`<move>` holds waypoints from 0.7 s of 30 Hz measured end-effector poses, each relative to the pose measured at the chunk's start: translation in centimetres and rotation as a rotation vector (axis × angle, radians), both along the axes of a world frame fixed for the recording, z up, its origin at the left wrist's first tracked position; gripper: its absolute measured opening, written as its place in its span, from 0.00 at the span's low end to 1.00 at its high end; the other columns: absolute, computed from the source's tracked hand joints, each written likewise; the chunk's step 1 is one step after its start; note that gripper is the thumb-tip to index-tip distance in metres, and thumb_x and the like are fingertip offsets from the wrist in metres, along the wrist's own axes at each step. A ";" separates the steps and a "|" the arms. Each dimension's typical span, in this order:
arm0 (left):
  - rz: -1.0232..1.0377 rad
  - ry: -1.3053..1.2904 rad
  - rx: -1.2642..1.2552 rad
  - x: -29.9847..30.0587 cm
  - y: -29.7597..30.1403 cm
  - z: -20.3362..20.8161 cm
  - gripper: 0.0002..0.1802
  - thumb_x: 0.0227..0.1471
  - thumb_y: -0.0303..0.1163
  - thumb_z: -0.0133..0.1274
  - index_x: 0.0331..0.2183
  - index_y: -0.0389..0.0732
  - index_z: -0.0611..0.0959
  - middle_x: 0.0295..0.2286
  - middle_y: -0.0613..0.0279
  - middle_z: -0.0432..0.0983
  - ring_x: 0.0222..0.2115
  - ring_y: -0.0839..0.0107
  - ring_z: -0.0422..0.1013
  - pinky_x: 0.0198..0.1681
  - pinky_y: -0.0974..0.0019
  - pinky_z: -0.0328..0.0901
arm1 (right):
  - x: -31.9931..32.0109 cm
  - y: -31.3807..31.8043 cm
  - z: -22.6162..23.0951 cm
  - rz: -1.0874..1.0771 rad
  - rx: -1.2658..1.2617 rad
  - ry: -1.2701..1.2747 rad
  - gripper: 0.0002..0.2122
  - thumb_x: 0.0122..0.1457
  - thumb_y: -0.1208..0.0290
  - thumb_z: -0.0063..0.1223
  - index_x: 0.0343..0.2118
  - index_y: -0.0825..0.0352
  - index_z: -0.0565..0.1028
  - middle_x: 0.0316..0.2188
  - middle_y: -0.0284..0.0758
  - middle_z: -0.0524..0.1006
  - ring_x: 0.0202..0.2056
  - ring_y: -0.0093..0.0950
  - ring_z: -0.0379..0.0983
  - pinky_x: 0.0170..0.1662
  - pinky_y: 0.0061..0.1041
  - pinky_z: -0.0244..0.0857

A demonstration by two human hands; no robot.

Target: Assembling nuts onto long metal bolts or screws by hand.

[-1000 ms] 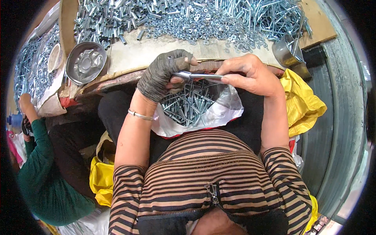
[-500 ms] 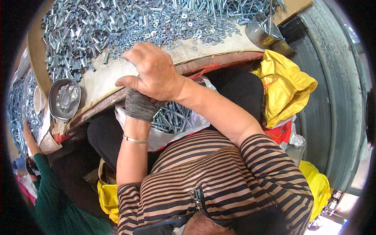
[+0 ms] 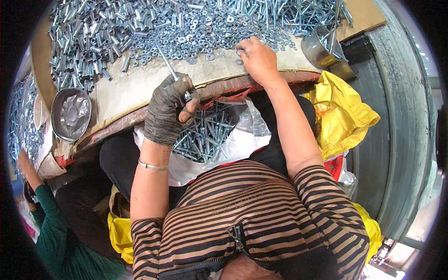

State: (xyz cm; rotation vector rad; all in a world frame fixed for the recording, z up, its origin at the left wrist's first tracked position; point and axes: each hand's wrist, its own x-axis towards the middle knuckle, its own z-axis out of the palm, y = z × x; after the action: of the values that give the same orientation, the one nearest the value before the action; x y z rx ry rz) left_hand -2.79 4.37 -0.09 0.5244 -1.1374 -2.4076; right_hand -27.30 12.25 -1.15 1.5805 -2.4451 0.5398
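Note:
My left hand [image 3: 169,107], in a grey fingerless glove, is closed around a long silver bolt [image 3: 167,61] whose shaft points up and away. My bare right hand [image 3: 260,59] is at the near edge of the pile of washers [image 3: 210,32], thumb and fingers pinched together. What lies between those fingertips is too small to make out. Below my hands, a white plastic bag [image 3: 254,132] sits in my lap, holding many bolts with fittings [image 3: 205,137].
Metal sleeves [image 3: 93,42] heap at the left of the cloth-covered table, long bolts [image 3: 298,16] at the far right. A metal dish [image 3: 71,115] stands at left, a metal cup [image 3: 319,46] at right. Yellow sacking [image 3: 340,116] hangs beside me. A co-worker's green sleeve [image 3: 53,224] shows at left.
My hands have come apart: the right moved right to the washers, while the left turned, showing the bolt upright in it. The co-worker's hand moved slightly nearer.

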 end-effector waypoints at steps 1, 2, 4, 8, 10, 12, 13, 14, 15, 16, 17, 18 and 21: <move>0.005 0.000 0.002 0.0 -0.1 -0.1 0.13 0.56 0.42 0.48 0.33 0.42 0.72 0.15 0.65 0.66 0.08 0.83 0.53 0.10 0.81 0.48 | -0.1 -0.1 0.0 0.005 0.002 0.000 0.06 0.52 0.68 0.52 0.33 0.58 0.76 0.29 0.36 0.71 0.32 0.40 0.72 0.34 0.37 0.64; 0.009 -0.003 -0.002 0.1 -0.2 -0.1 0.13 0.55 0.42 0.48 0.33 0.42 0.72 0.14 0.65 0.66 0.08 0.83 0.53 0.10 0.81 0.48 | -0.3 0.0 -0.1 0.006 0.001 -0.012 0.05 0.53 0.68 0.52 0.32 0.59 0.75 0.29 0.37 0.72 0.32 0.40 0.72 0.34 0.37 0.64; 0.015 -0.007 -0.003 0.0 -0.4 -0.3 0.13 0.55 0.42 0.48 0.33 0.42 0.73 0.14 0.65 0.66 0.07 0.82 0.53 0.09 0.81 0.48 | -0.7 0.1 -0.4 0.008 0.004 -0.025 0.05 0.53 0.68 0.52 0.31 0.61 0.74 0.30 0.38 0.72 0.32 0.41 0.72 0.34 0.38 0.64; 0.060 -0.134 -0.139 -0.3 -0.6 0.2 0.14 0.53 0.43 0.50 0.30 0.41 0.72 0.13 0.65 0.66 0.06 0.82 0.53 0.09 0.80 0.48 | -0.8 0.3 -0.2 -0.011 -0.124 -0.107 0.05 0.54 0.69 0.50 0.31 0.63 0.72 0.30 0.40 0.75 0.32 0.43 0.72 0.34 0.38 0.65; 0.063 -0.167 -0.111 -0.3 -0.6 0.4 0.15 0.53 0.43 0.51 0.29 0.40 0.72 0.13 0.65 0.66 0.06 0.82 0.53 0.09 0.80 0.48 | -0.3 0.3 0.2 -0.027 -0.156 -0.179 0.05 0.54 0.69 0.49 0.31 0.63 0.72 0.30 0.41 0.75 0.32 0.44 0.72 0.34 0.38 0.65; 0.062 -0.168 -0.108 -0.3 -0.6 0.5 0.17 0.52 0.44 0.52 0.27 0.40 0.71 0.13 0.65 0.66 0.06 0.83 0.54 0.09 0.80 0.48 | 0.1 0.3 0.5 0.088 -0.013 -0.103 0.06 0.54 0.69 0.49 0.30 0.65 0.72 0.28 0.42 0.75 0.33 0.44 0.72 0.35 0.39 0.65; 0.062 -0.166 -0.108 -0.3 -0.6 0.5 0.17 0.52 0.44 0.52 0.27 0.40 0.71 0.13 0.65 0.66 0.06 0.83 0.54 0.09 0.80 0.48 | 0.0 0.2 0.5 0.088 -0.013 -0.101 0.06 0.54 0.69 0.49 0.30 0.65 0.72 0.28 0.42 0.75 0.33 0.44 0.72 0.35 0.39 0.65; 0.055 -0.162 -0.132 -0.3 -0.7 0.5 0.17 0.51 0.44 0.52 0.27 0.40 0.71 0.13 0.65 0.67 0.06 0.83 0.54 0.09 0.80 0.48 | -0.1 0.2 0.4 0.109 0.014 -0.049 0.06 0.54 0.68 0.50 0.30 0.65 0.71 0.27 0.43 0.75 0.33 0.44 0.72 0.35 0.39 0.64; 0.048 -0.159 -0.156 -0.3 -0.8 0.6 0.17 0.51 0.44 0.52 0.27 0.40 0.71 0.13 0.64 0.67 0.06 0.83 0.54 0.09 0.80 0.48 | -0.1 0.1 0.4 0.131 0.040 0.004 0.07 0.54 0.68 0.51 0.30 0.66 0.71 0.27 0.43 0.75 0.33 0.45 0.72 0.35 0.40 0.64; 0.050 -0.157 -0.157 -0.2 -0.7 0.6 0.17 0.51 0.44 0.52 0.27 0.40 0.71 0.13 0.64 0.67 0.06 0.83 0.54 0.09 0.80 0.48 | 0.1 0.1 0.8 0.133 0.039 0.005 0.07 0.54 0.68 0.51 0.30 0.66 0.71 0.27 0.43 0.75 0.33 0.45 0.72 0.35 0.40 0.64; 0.057 -0.167 -0.158 -0.1 -0.7 0.7 0.16 0.51 0.43 0.52 0.27 0.39 0.72 0.13 0.65 0.67 0.06 0.83 0.54 0.09 0.80 0.48 | 0.4 0.0 1.4 0.116 0.119 -0.009 0.07 0.53 0.67 0.51 0.30 0.66 0.71 0.27 0.44 0.75 0.33 0.45 0.72 0.35 0.40 0.64; 0.063 -0.178 -0.159 -0.1 -0.7 0.8 0.15 0.51 0.42 0.52 0.28 0.39 0.72 0.13 0.65 0.67 0.07 0.83 0.54 0.09 0.80 0.47 | 0.6 -0.1 1.7 0.098 0.198 -0.023 0.08 0.53 0.67 0.52 0.29 0.67 0.71 0.28 0.44 0.75 0.33 0.46 0.72 0.36 0.41 0.63; -0.009 -0.263 -0.288 0.3 -0.8 1.3 0.14 0.50 0.40 0.53 0.27 0.37 0.74 0.12 0.64 0.68 0.08 0.82 0.59 0.11 0.76 0.54 | 1.0 -0.2 2.1 0.023 0.243 -0.071 0.10 0.52 0.66 0.53 0.29 0.68 0.70 0.28 0.46 0.75 0.34 0.48 0.70 0.37 0.43 0.62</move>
State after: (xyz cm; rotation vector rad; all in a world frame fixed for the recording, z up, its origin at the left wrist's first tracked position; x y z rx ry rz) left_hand -2.46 3.57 1.24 0.7538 -1.5679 -2.1732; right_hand -26.32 12.02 0.98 1.7064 -2.6336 0.3168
